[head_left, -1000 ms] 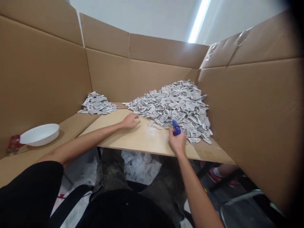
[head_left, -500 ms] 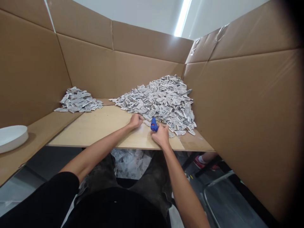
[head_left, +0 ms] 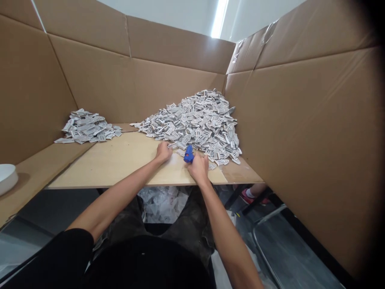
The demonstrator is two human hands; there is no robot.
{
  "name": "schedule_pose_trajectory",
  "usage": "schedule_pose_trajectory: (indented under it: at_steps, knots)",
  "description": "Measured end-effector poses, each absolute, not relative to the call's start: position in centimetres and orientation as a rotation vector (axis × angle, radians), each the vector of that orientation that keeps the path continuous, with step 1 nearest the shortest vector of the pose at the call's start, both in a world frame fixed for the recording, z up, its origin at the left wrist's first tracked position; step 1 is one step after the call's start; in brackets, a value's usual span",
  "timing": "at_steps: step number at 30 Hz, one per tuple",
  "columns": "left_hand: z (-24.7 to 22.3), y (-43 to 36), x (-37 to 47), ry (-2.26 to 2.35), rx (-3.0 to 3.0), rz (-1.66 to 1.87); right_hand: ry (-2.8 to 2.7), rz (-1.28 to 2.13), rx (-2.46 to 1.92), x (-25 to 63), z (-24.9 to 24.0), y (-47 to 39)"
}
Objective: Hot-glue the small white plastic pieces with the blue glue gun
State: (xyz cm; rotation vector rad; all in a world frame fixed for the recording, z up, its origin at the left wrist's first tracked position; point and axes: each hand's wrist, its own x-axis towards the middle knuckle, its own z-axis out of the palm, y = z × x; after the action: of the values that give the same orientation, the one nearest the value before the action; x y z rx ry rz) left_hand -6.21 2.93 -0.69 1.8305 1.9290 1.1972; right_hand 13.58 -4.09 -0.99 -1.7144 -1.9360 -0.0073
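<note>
My right hand [head_left: 199,166] is wrapped round a small blue hand tool [head_left: 189,154] with a red-orange spot on it; its exact kind is unclear. To its left, my left hand [head_left: 164,152] is closed, pinching what looks like a flat grey-white slotted piece [head_left: 172,146] at the front edge of the big pile. That pile [head_left: 198,120] of similar slotted, buckle-like pieces rises just beyond both hands. Both wrists are over the front part of the pale wooden board [head_left: 114,160].
A smaller heap of the pieces [head_left: 87,127] lies at the back left. Tall cardboard walls [head_left: 300,120] enclose the table. A white bowl [head_left: 7,178] stands at the left edge. Below are clear plastic bags [head_left: 162,204], a metal-framed chair [head_left: 270,224] and another person's foot [head_left: 248,195].
The whole view has shifted slightly, so everything appears further left. My hands stay at the pile's front edge, with the blue tool still in the right one.
</note>
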Motion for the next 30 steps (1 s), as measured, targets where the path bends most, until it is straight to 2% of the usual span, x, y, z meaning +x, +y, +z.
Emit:
schedule_pose_trajectory:
  at_steps: [4,8,19,30]
  knots:
    - [-0.6,2.5,-5.2,1.685,1.783,1.38,-1.951,-0.009,-1.696,13.7,-1.1,-4.0]
    - [-0.7,2.3,-3.7,1.534,1.531,1.386,-1.936,0.055,-1.652,13.7,-0.9,-4.2]
    - [-1.0,1.1,-3.3,1.551,1.833,1.36,-1.942,0.147,-1.573,13.9,-0.8,-4.1]
    - [-1.6,1.4,-3.3,1.354,1.451,1.317,-1.877,0.222,-1.665,13.8,-0.7,-4.1]
